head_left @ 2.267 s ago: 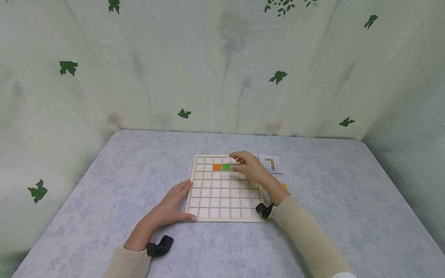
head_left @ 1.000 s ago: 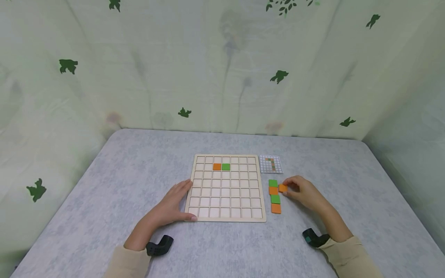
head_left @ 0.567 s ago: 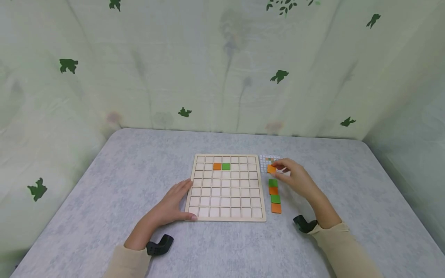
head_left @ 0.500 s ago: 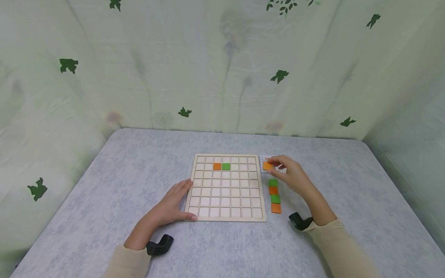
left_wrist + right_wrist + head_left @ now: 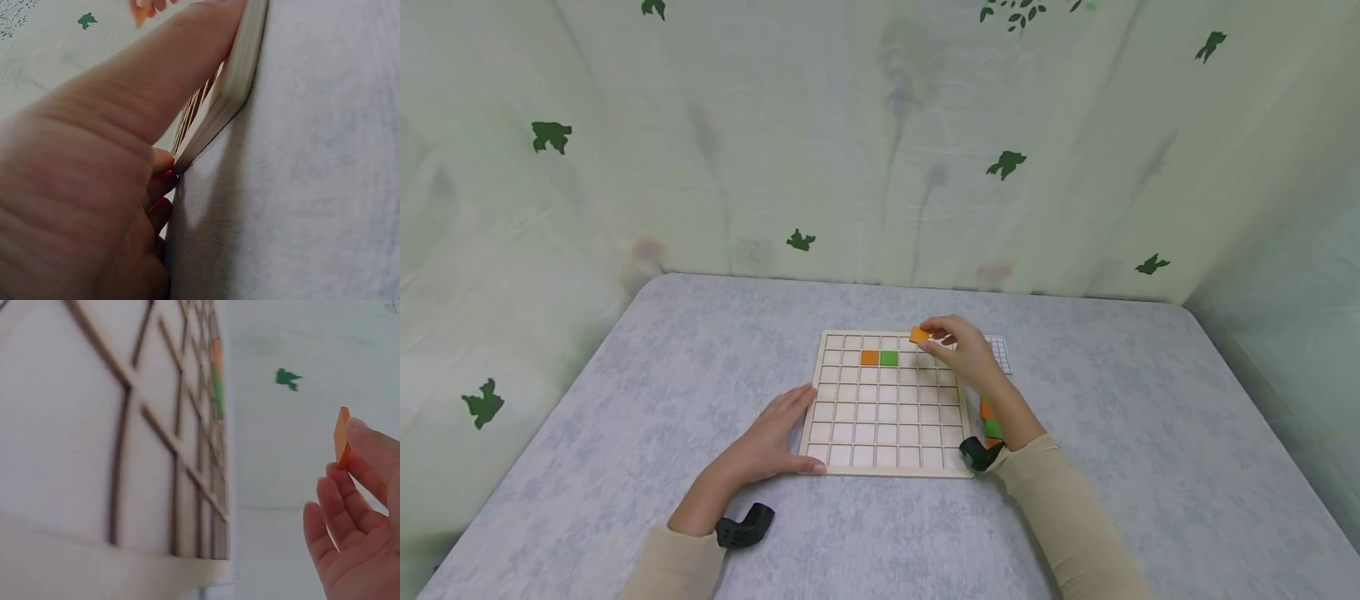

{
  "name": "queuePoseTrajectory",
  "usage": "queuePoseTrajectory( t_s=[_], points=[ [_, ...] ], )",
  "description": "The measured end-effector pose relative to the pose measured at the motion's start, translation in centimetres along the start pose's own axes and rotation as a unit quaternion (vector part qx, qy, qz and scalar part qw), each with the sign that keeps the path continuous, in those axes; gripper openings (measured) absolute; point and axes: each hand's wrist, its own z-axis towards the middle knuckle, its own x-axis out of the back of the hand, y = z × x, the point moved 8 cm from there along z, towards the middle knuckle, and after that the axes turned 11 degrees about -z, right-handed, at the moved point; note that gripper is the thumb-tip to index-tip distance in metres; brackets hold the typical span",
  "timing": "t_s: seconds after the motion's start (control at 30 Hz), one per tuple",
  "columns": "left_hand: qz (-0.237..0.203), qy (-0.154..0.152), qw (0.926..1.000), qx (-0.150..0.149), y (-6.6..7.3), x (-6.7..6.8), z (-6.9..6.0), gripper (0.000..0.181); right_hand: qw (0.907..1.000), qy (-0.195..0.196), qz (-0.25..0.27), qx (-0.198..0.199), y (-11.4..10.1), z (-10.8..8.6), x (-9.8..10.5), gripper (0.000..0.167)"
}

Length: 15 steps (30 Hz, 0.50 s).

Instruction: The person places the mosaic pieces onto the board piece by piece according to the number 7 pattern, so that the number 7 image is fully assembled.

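A square wooden grid board (image 5: 856, 433) lies on the table. In its second row from the far side sit an orange tile (image 5: 869, 357) and a green tile (image 5: 889, 358), side by side. Between thumb and fingertips my right hand (image 5: 966, 354) pinches another orange tile (image 5: 919, 334), raised above the far part of the board; the right wrist view shows this tile (image 5: 341, 437) edge-on. My left hand (image 5: 769, 437) rests against the board's left side, fingers stretched along the edge and thumb at the near left corner. The left wrist view shows its thumb (image 5: 187, 44) along the board's rim.
Right of the board lies a column of loose tiles (image 5: 992, 428), orange and green, partly hidden by my right forearm. A small printed grid card (image 5: 1000, 354) lies behind the right hand, mostly covered. A cloth backdrop (image 5: 850, 125) hangs behind the table.
My right hand picked the orange tile up from beside the loose column and carried it left, past the card, over the board. The left hand has stayed in place.
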Motion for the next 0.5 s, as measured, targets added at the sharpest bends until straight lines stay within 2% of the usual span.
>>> queuePoseTrajectory(
  t_s=[0.2, 0.3, 0.5],
  points=[
    [-0.002, 0.002, 1.0, -0.001, -0.1, 0.0, 0.0, 0.114, 0.9972, -0.053, 0.016, -0.049, 2.0, 0.5, -3.2, 0.03],
    [-0.002, 0.001, 1.0, 0.002, -0.2, 0.0, 0.0, 0.115, 0.9943, -0.075, 0.008, -0.076, 2.9, 0.5, -4.3, 0.028],
    [-0.008, 0.001, 0.9999, 0.008, -0.2, 0.0, 0.0, 0.116, 0.9927, -0.086, -0.019, -0.082, 3.1, 0.6, -5.1, 0.018]
  ],
)
